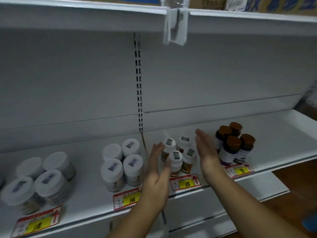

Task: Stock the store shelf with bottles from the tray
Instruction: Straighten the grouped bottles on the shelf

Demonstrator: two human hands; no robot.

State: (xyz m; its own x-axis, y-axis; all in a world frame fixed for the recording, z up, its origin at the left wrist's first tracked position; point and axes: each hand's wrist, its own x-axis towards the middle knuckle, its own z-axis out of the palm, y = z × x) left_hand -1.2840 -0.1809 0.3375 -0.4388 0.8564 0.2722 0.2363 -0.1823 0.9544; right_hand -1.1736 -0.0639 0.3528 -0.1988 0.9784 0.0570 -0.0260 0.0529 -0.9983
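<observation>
While both hands flank the group:
Left hand [157,166]: flat, fingers straight, touching bottles [178,155]
Right hand [206,149]: flat, fingers together, holding nothing
Bottles: four, white-capped, upright on shelf [283,138]

4 white-capped bottles [178,155] upright on shelf [274,134]
</observation>
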